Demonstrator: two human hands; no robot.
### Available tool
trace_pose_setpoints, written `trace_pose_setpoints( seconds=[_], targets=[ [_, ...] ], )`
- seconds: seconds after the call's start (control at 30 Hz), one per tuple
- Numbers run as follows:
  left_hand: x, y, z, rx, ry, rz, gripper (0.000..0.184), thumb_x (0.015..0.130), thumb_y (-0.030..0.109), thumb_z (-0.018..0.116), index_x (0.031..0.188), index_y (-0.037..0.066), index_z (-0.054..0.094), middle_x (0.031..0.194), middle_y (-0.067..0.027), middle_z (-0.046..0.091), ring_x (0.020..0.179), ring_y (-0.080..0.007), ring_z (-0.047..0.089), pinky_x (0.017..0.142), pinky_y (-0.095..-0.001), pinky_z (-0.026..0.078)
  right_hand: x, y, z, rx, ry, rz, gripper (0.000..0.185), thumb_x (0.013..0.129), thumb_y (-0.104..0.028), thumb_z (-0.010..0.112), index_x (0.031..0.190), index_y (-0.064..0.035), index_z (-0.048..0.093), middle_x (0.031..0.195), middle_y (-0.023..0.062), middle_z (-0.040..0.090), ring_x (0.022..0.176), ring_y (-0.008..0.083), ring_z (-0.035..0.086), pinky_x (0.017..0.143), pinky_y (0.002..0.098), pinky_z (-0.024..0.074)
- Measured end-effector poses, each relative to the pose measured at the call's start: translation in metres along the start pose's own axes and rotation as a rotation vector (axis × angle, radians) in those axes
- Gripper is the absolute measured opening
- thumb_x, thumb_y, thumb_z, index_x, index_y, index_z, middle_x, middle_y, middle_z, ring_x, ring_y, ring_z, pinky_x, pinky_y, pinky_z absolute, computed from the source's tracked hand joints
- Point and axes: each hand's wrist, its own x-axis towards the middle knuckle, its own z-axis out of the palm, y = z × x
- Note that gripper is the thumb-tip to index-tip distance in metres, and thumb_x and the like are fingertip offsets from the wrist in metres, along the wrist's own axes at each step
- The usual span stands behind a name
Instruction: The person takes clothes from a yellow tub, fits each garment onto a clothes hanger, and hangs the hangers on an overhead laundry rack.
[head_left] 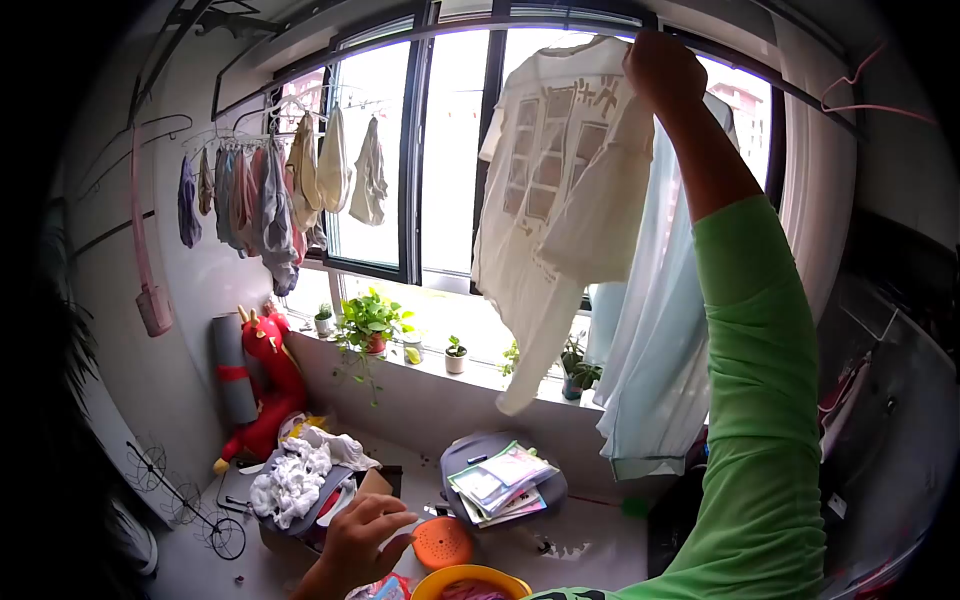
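Note:
My right hand (pixel 665 75) is raised to the rail under the ceiling. It is closed in a fist at the upper right corner of a white long-sleeved shirt (pixel 600 215) with a printed front, which hangs before the window; any hanger inside the fist is hidden. Low in the view, my left hand (pixel 360 535) holds nothing, its fingers apart and slightly bent. Near it are an orange round stool top (pixel 442 543) and a yellow basin (pixel 515 581) with dark cloth in it. Pale blue cloth (pixel 660 360) hangs behind the shirt.
Small garments (pixel 270 200) hang on racks at the left. Potted plants (pixel 370 320) line the windowsill. Below are a red plush toy (pixel 275 360), a heap of white cloth (pixel 297 480), and a grey stool (pixel 470 452) bearing papers and folders. A wire stand (pixel 190 497) is on the left.

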Motion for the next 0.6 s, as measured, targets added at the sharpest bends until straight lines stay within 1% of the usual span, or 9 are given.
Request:
trace_pose_setpoints(
  seconds=[0.03,0.13,0.23,0.27,0.33,0.37,0.47,0.57,0.6],
  targets=[
    [-0.012,-0.006,0.003,-0.023,0.033,-0.032,0.02,0.074,0.013,0.071,0.092,0.007,0.067,0.089,-0.011,0.064,0.083,-0.0276,0.063,0.071,-0.0371,0.052,0.006,-0.005,0.006,0.013,-0.006,0.021,0.026,0.085,-0.024,0.05,0.088,-0.0047,0.067,0.085,0.0186,0.068,0.083,0.0352,0.067,0.069,0.0457,0.0549],
    [-0.043,-0.006,0.004,0.006,0.087,-0.18,0.014,0.075,0.011,0.07,0.087,0.004,0.068,0.085,-0.0121,0.064,0.08,-0.0291,0.064,0.069,-0.0379,0.052,0.017,-0.017,0.025,0.07,-0.009,0.087,0.026,0.082,-0.02,0.049,0.088,-0.0036,0.068,0.088,0.0185,0.068,0.084,0.0354,0.067,0.072,0.047,0.0545],
    [-0.065,0.007,0.006,-0.154,0.121,-0.499,0.011,0.074,0.009,0.069,0.084,0.004,0.068,0.082,-0.0136,0.065,0.075,-0.0299,0.064,0.068,-0.0379,0.052,0.021,-0.02,0.049,0.093,0.023,0.105,0.027,0.082,-0.021,0.049,0.09,-0.0038,0.068,0.092,0.0186,0.068,0.085,0.0352,0.067,0.074,0.048,0.0539],
    [-0.071,0.002,0.002,-0.012,0.076,-0.31,0.016,0.083,0.005,0.057,0.097,0.0,0.064,0.086,-0.0135,0.063,0.082,-0.0277,0.062,0.072,-0.0357,0.05,0.023,-0.018,0.062,0.055,0.03,0.082,0.027,0.082,-0.021,0.049,0.091,-0.0043,0.068,0.093,0.0185,0.068,0.086,0.035,0.067,0.074,0.0485,0.0536],
    [-0.075,0.008,0.008,0.005,0.101,-0.345,0.015,0.08,0.001,0.056,0.092,-0.001,0.064,0.084,-0.0146,0.061,0.081,-0.0298,0.061,0.072,-0.0355,0.049,0.018,-0.016,0.081,-0.097,0.102,-0.009,0.029,0.083,-0.021,0.047,0.098,-0.0059,0.067,0.096,0.0179,0.067,0.087,0.0344,0.067,0.074,0.0484,0.0532],
    [-0.076,0.011,0.011,0.01,0.114,-0.36,0.014,0.078,-0.001,0.055,0.089,-0.001,0.064,0.083,-0.0151,0.06,0.08,-0.0309,0.061,0.072,-0.0354,0.048,0.017,-0.015,0.085,-0.085,0.036,0.002,0.03,0.084,-0.022,0.046,0.099,-0.0061,0.067,0.098,0.0175,0.067,0.088,0.0341,0.066,0.075,0.0486,0.053],
    [-0.082,0.0,0.027,-0.047,0.045,-0.385,0.013,0.074,0.01,0.069,0.085,0.003,0.068,0.081,-0.014,0.065,0.072,-0.0298,0.064,0.068,-0.037,0.052,0.021,-0.02,0.08,-0.054,-0.141,0.071,0.033,0.087,-0.024,0.042,0.101,-0.0074,0.067,0.103,0.0154,0.067,0.094,0.0323,0.066,0.075,0.05,0.052],
    [-0.071,0.006,0.033,-0.027,-0.046,-0.371,0.014,0.074,0.01,0.07,0.086,0.003,0.068,0.079,-0.0138,0.065,0.073,-0.0294,0.064,0.068,-0.0362,0.052,0.026,-0.025,0.078,0.015,-0.18,0.175,0.033,0.088,-0.024,0.041,0.103,-0.0086,0.067,0.106,0.0138,0.067,0.096,0.0323,0.065,0.074,0.0505,0.052],
    [-0.069,0.006,0.036,-0.011,-0.051,-0.328,0.012,0.075,0.011,0.069,0.085,0.004,0.068,0.079,-0.0129,0.065,0.074,-0.0296,0.063,0.068,-0.0366,0.051,0.027,-0.025,0.081,-0.008,-0.185,0.137,0.034,0.089,-0.024,0.041,0.105,-0.009,0.066,0.106,0.0132,0.067,0.096,0.033,0.065,0.073,0.05,0.0525]
  ],
)
